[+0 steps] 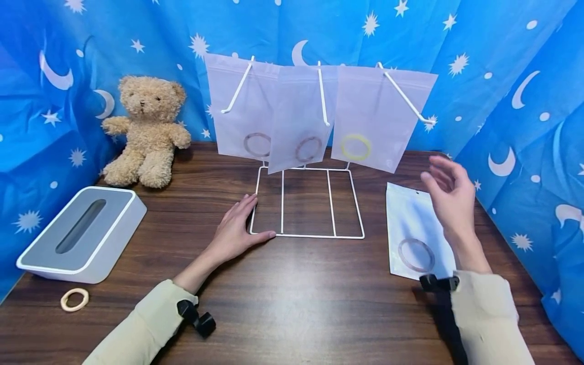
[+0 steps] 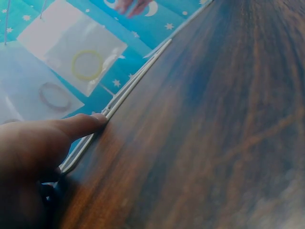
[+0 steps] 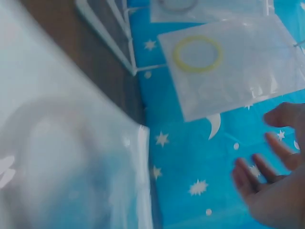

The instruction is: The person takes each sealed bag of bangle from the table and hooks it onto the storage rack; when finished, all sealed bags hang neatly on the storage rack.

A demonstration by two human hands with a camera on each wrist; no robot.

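Observation:
My left hand [image 1: 234, 228] rests at the front left corner of a white wire display rack [image 1: 308, 236]. Its thumb [image 2: 86, 125] lies along the front bar, and the other fingers reach along the left side bar. Three frosted zip bags hang from the rack's hooks: a left bag [image 1: 242, 96], a middle bag [image 1: 301, 111] and a right bag [image 1: 378, 109] with a yellow ring [image 1: 343, 147]. Raised above the table on the right, my right hand [image 1: 453, 203] holds nothing, fingers loosely bent. Beneath it lies another frosted bag [image 1: 401, 223] with a brownish ring [image 1: 399, 249] inside.
A teddy bear [image 1: 148, 121] sits at the back left. In front of it stands a white tissue box [image 1: 116, 241] with a grey top, and a beige ring [image 1: 64, 303] lies nearby. Blue star-patterned cloth [image 1: 497, 116] encloses the back and sides of the wooden table [image 1: 296, 304].

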